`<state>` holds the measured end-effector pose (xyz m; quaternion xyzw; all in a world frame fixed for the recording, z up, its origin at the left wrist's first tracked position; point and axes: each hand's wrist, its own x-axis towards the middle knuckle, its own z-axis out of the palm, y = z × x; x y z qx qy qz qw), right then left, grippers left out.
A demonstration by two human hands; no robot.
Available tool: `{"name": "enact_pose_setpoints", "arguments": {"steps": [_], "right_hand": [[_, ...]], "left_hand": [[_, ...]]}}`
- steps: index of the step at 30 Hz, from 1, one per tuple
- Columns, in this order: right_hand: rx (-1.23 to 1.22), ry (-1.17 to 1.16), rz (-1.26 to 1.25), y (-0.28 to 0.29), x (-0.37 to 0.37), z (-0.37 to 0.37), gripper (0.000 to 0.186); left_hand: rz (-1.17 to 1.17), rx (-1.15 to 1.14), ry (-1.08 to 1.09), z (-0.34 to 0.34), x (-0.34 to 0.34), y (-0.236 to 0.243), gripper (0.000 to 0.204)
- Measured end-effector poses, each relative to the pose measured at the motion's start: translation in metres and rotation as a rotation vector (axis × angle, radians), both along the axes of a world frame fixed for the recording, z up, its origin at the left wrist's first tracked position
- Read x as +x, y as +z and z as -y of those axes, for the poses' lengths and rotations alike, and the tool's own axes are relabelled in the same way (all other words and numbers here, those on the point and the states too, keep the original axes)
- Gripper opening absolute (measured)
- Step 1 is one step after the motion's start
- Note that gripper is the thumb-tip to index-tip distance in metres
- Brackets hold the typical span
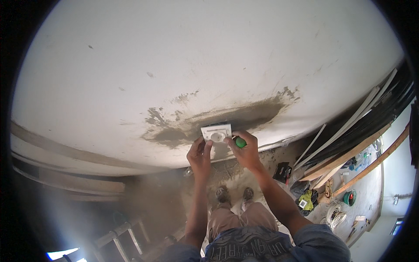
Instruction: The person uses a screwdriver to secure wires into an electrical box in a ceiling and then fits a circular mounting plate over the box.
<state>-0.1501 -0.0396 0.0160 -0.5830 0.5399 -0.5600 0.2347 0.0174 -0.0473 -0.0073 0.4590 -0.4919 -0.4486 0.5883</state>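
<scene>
Against the wall, low in its patch of damp grey plaster (244, 117), is a white electrical wall plate (217, 132) with a round raised middle. My left hand (200, 155) pinches its left side, thumb on the lower front edge. At the right side, my right hand (245, 153) presses fingers and thumb on the plate's edge. A rounded green end (240, 142), like a tool handle, sticks out of the right hand's grip; the rest of it is hidden. What lies behind the plate cannot be seen.
Long boards (345, 163) and pale strips (338, 126) lean along the wall at right. On the floor there are a black box (282, 173), a coil of pale cable (335, 217) and a green bucket (349, 198). A wooden frame (124, 233) stands at lower left.
</scene>
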Motion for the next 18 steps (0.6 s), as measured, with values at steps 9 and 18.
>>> {"name": "enact_pose_setpoints", "arguments": {"steps": [9, 18], "right_hand": [[-0.005, -0.044, -0.049, -0.007, -0.001, 0.015, 0.020], [-0.045, -0.088, -0.034, 0.007, -0.002, 0.015, 0.021]], "left_hand": [[0.060, -0.092, 0.068, 0.017, 0.002, -0.004, 0.024], [-0.001, -0.105, 0.066, 0.021, 0.000, -0.012, 0.020]]}}
